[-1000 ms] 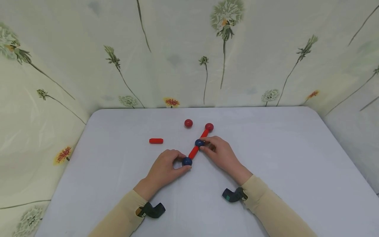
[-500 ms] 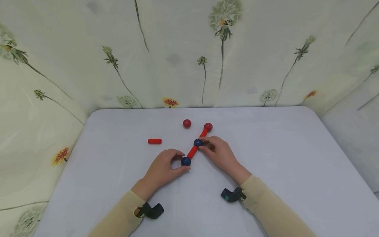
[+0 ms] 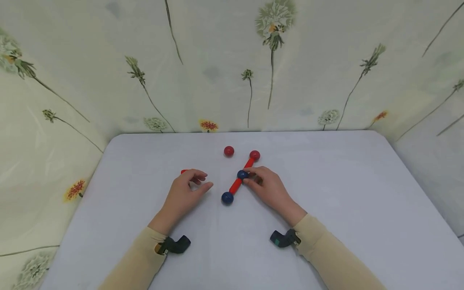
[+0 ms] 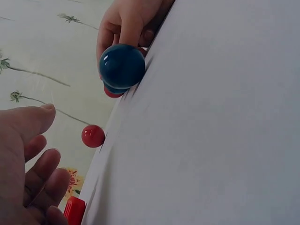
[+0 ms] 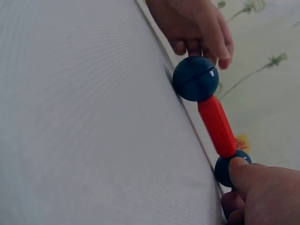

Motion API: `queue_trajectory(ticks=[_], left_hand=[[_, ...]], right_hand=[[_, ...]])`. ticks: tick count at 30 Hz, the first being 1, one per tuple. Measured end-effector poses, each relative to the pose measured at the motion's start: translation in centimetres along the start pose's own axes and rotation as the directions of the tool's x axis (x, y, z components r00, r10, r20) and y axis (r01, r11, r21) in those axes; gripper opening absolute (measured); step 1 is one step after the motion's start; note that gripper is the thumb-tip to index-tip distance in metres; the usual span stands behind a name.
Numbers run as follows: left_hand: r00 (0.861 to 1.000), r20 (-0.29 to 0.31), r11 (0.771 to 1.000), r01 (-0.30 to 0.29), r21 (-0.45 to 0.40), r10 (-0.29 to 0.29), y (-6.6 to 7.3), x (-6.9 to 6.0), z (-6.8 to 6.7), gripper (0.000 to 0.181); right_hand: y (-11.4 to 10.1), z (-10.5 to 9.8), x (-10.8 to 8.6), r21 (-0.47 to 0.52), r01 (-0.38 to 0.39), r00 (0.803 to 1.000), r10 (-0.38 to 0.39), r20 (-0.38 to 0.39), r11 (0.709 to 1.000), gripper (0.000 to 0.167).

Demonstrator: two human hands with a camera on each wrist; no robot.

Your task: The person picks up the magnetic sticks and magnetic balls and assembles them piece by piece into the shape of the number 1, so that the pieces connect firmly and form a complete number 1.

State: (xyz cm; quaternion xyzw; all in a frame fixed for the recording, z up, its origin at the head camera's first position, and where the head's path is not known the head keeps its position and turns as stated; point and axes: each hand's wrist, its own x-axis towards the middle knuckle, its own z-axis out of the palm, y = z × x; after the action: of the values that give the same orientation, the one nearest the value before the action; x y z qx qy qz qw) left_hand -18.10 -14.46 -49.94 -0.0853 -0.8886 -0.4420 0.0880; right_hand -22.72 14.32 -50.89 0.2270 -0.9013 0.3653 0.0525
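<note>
Ball-and-rod chain [image 3: 235,186]: just L of R hand [image 3: 271,188]
R hand: pinches mid. blue ball [image 3: 241,174]
L hand [image 3: 183,194]: relaxed, by part-hidden red rod [image 3: 184,171]

White, cloth-covered worktop [image 3: 344,193] with rounded far corners. Pale green-cream hanging sheeting [image 3: 210,48] rises behind the worktop and continues along its left and right sides. Printed motifs: green, long-stemmed dandelions [image 3: 276,18]; an orange-and-yellow flower [image 3: 208,125] just above the worktop's far edge. Light soft, diffuse.
</note>
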Motion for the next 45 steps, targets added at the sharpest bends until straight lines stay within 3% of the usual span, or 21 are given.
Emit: queue_trajectory(ticks=[9, 14, 19, 27, 35, 45], left_hand=[[0.997, -0.078, 1.0, 0.002, -0.029, -0.004, -1.7, 0.8, -1.0, 0.033], [0.997, -0.071, 0.999, -0.023, -0.022, 0.022, -2.0, 0.6, -0.8, 0.028], [0.992, -0.112, 0.999, -0.053, -0.015, 0.051, -2.5, 0.8, -0.9, 0.022], [0.973, -0.231, 0.997, 0.022, 0.074, -0.004, -3.1, 1.0, -1.6, 0.025], [0.987, -0.159, 0.977, 0.067, 0.2, -0.035, -3.1, 1.3, -1.7, 0.043], [0.99, -0.137, 0.955, 0.069, 0.288, -0.03, -2.9, 1.3, -1.4, 0.041]], right_hand=[[0.0, -0.1, 0.0, 0.002, 0.016, 1.0, -0.016, -0.003, 1.0, 0.035], [0.1, 0.0, 0.0, 0.005, 0.013, 1.0, -0.013, -0.003, 1.0, 0.035], [0.2, 0.0, -0.2, 0.008, 0.001, 1.0, -0.001, -0.001, 1.0, 0.036], [0.1, 0.0, -0.1, 0.01, 0.004, 1.0, -0.004, -0.001, 1.0, 0.035], [0.0, 0.0, 0.0, 0.01, 0.006, 1.0, -0.006, -0.003, 1.0, 0.034], [0.0, 0.0, 0.0, 0.005, -0.001, 1.0, 0.001, 0.001, 1.0, 0.035]])
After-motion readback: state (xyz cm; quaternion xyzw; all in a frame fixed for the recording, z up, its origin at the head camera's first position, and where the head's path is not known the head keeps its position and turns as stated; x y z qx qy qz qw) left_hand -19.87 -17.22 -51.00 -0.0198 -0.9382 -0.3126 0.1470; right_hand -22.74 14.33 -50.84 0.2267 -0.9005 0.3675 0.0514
